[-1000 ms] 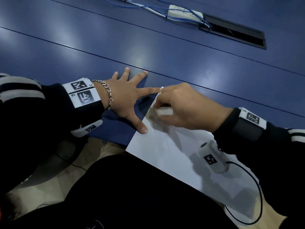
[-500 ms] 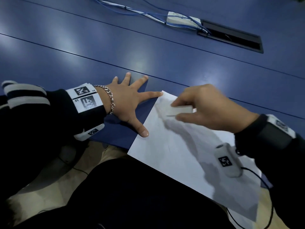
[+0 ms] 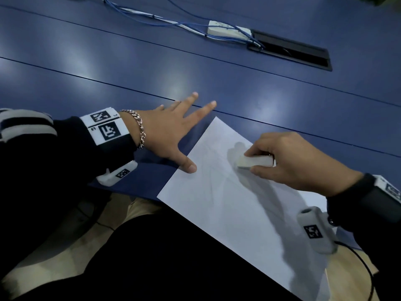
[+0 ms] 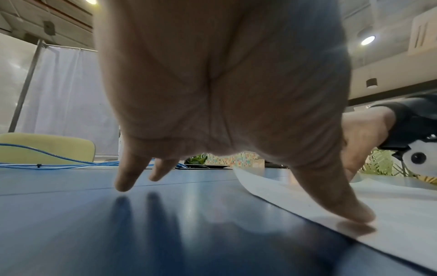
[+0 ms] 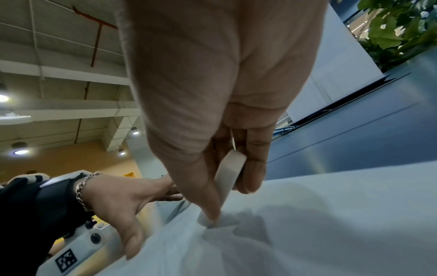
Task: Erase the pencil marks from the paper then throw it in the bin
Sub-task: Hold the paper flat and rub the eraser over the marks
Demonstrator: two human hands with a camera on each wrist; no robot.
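A white sheet of paper [image 3: 225, 198] with faint pencil lines lies askew on the blue table, its near part hanging over the table's edge. My right hand [image 3: 288, 161] pinches a white eraser [image 3: 255, 161] between thumb and fingers, one end down on the paper's upper part. The right wrist view shows the eraser [image 5: 227, 179] tilted with its tip on the paper [image 5: 307, 224]. My left hand [image 3: 171, 135] is spread flat, thumb tip pressing the paper's left edge, the other fingers over the bare table. In the left wrist view the thumb [image 4: 350, 209] rests on the paper [image 4: 390, 220].
Blue cables [image 3: 165, 18] and a white power strip [image 3: 227, 29] run along the far side of the table [image 3: 108, 61] into a black cable hatch [image 3: 290, 53]. My dark lap lies under the paper's overhang. No bin shows in any view.
My right hand with the eraser has slid right and toward me across the paper. My left hand's fingers have lifted off the paper's top corner; only the thumb stays on it.
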